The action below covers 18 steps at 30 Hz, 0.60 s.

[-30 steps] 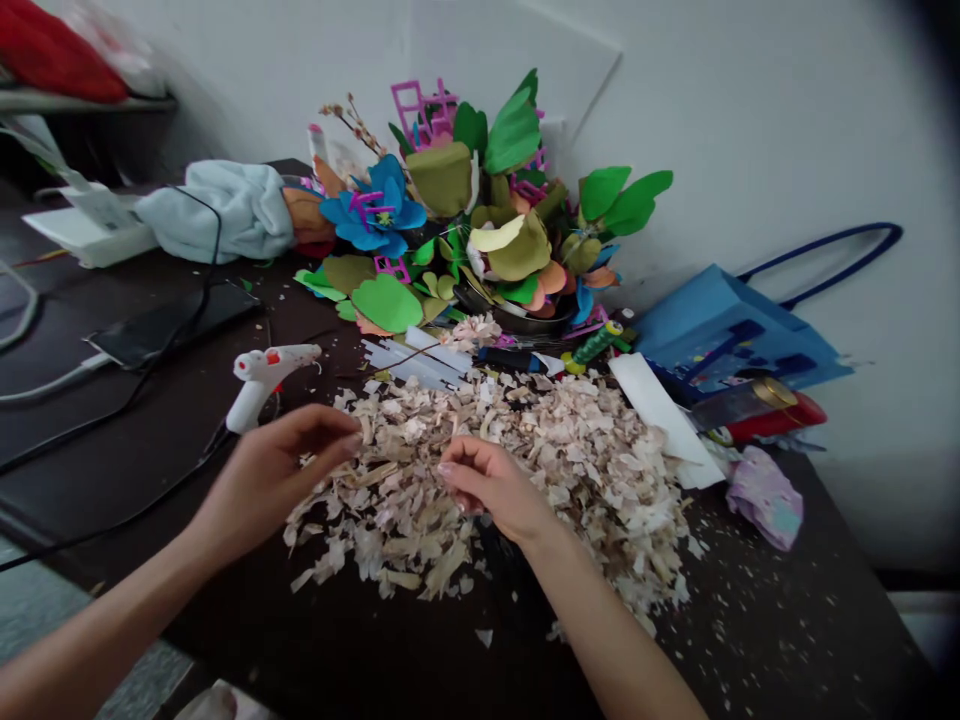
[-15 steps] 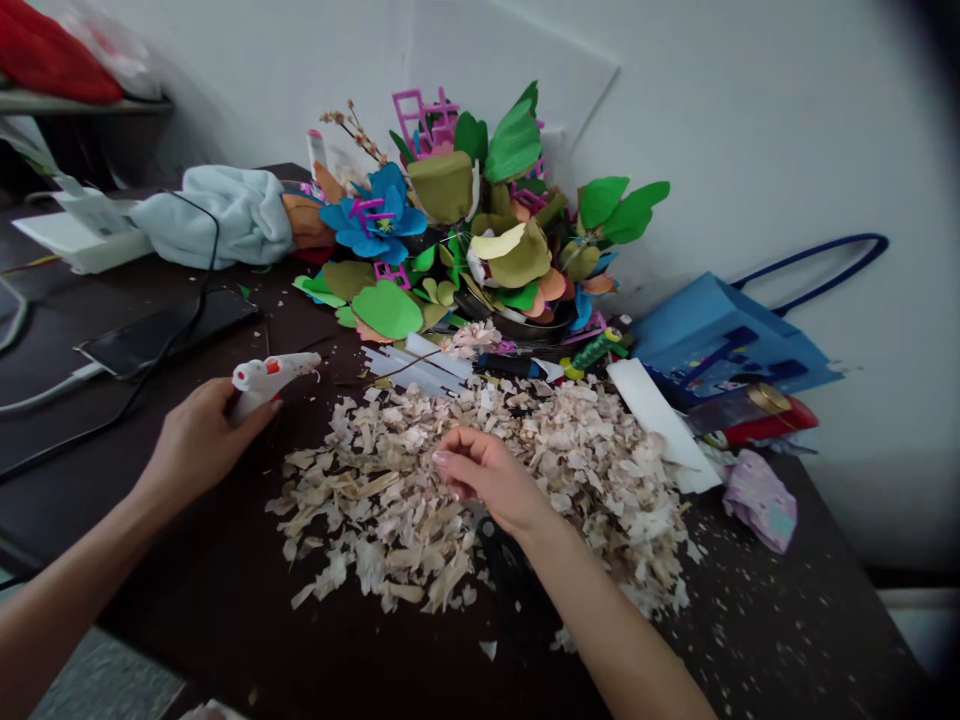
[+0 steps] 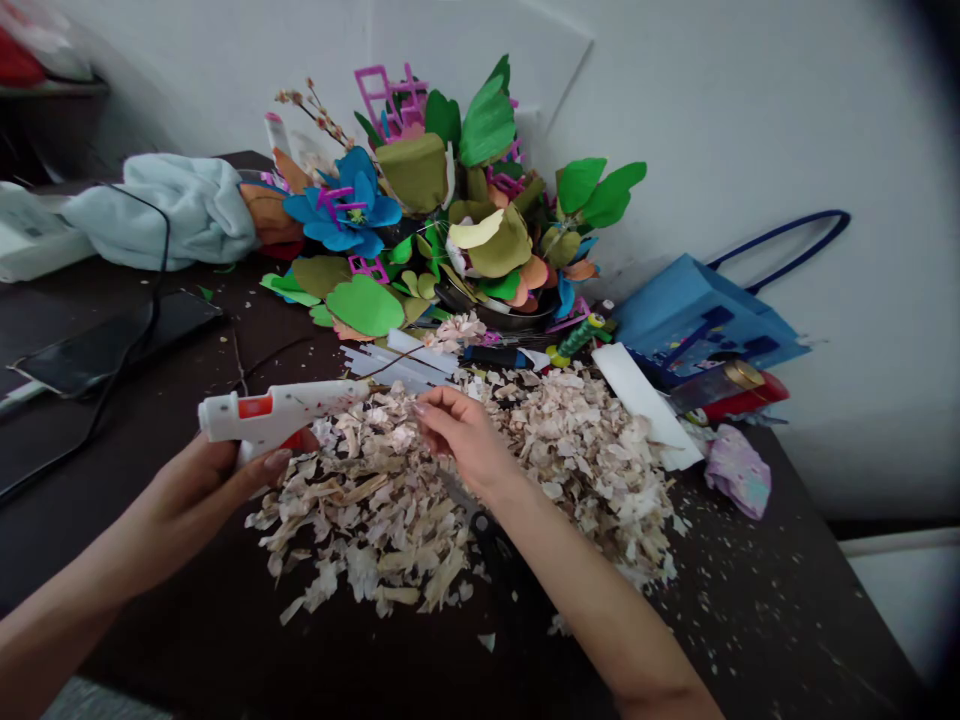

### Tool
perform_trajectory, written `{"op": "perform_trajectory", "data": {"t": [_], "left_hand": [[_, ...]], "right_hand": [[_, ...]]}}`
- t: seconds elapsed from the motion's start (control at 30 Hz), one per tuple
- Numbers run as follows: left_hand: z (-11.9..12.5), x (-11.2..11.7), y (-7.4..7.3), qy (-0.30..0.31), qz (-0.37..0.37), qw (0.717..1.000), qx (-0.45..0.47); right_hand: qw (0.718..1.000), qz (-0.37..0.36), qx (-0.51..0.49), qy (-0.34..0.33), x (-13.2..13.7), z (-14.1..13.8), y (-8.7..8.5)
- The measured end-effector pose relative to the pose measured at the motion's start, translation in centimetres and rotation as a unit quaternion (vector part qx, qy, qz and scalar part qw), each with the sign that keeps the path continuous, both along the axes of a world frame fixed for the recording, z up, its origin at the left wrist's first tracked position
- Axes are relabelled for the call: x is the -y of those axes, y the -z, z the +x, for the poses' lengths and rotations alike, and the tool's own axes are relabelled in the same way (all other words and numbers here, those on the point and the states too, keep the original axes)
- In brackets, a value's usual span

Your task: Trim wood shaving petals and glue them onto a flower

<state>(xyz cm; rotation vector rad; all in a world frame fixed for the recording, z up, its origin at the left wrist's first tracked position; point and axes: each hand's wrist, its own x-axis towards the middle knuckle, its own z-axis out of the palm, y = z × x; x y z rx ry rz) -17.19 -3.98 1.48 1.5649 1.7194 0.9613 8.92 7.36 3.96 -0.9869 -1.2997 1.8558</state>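
Main landmark: pile of wood shavings (image 3: 375, 530) on the table (image 3: 780, 620). Left of the pile: left grip (image 3: 214, 500), closed firmly around the handle of a glue gun (image 3: 274, 412), nozzle tip reaching just over the pile's far edge. On top of the pile: right grip (image 3: 461, 430), fingers drawn together and pressing into the shavings; hold on any shaving impossible to tell. Beyond the pile: glue sticks (image 3: 397, 365) and cut-out flowers (image 3: 480, 240). Against the pile's near side: black-handled scissors (image 3: 499, 560). Advisable: nozzle kept just clear of the loose shavings, small pinches only, wrist steady.
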Motion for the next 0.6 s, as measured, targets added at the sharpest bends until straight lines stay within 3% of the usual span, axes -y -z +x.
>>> {"op": "perform_trajectory", "data": {"t": [0.13,0.6], "left_hand": [[0.0,0.3,0.6,0.026,-0.010,1.000,-0.005],[0.9,0.6,0.5,0.010,0.025,0.999,-0.031]], "right_hand": [[1.000,0.003,0.000,0.012,-0.2,-0.2,0.5],[1.000,0.000,0.023,0.017,0.1,-0.5,0.4]]}}
